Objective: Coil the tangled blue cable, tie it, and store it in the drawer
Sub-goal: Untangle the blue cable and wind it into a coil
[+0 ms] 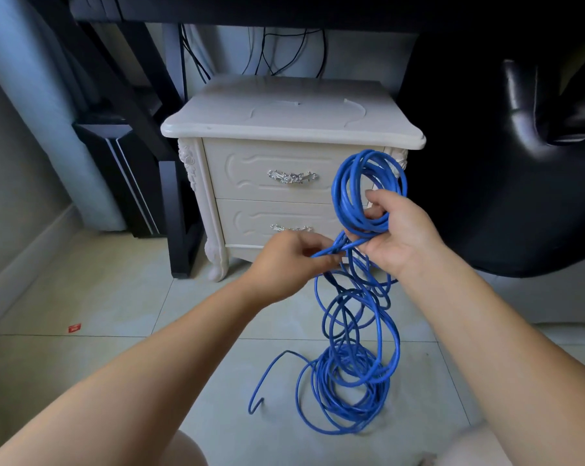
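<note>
Right hand (397,238): raised in front of the bedside cabinet (284,129); fingers and thumb curled round a bundle of loops, grasping it.
Left hand (284,264): just beside the right hand, a little lower; thumb and fingers pinch a single strand that runs across to the bundle.
Blue cable (346,368): partly gathered, partly loose; the gathered coil (340,196) stands up out of the right hand, in front of the cabinet's right corner; below the hands the strands hang in tangled loops down to a loose heap on the floor (116,297); one loose end (250,410) curls out to the left of the heap.
Upper drawer (250,169): closed; silver handle in the middle.
Lower drawer (247,220): closed; its handle partly hidden behind the left hand.
Cabinet top: a thin pale strip lies on it; what it is cannot be told.
Surroundings: black padded seat (519,129) to the right of the cabinet; dark furniture legs to the left; small red scrap (74,328) on the tiles at far left.
</note>
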The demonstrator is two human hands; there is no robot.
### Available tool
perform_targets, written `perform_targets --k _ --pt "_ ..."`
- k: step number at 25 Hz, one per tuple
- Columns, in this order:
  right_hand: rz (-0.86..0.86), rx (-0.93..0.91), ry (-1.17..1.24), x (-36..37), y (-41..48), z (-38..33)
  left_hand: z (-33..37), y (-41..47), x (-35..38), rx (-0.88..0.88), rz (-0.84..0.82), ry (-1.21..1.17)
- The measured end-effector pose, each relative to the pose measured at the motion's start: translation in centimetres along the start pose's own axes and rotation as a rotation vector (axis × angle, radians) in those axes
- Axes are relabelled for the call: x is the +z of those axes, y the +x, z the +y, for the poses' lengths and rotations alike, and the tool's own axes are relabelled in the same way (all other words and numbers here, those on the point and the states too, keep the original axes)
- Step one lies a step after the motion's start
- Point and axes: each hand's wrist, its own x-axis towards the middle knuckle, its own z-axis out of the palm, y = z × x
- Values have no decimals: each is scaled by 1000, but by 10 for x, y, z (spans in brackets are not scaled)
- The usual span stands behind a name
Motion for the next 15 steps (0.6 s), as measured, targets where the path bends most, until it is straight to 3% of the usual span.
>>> perform_targets --k 3,6,10,15 --pt "9 -22 46 -4 -3 -7 1 1 -4 -68 63 -230" --pt "49 -96 -56 -12 0 -8 4 5 -14 -153 153 -445" --pt "93 -237 -329 -20 1 -1 9 7 -23 -294 87 -727" --pt "111 -428 -704 -22 -2 10 13 1 -30 -405 -38 -901"
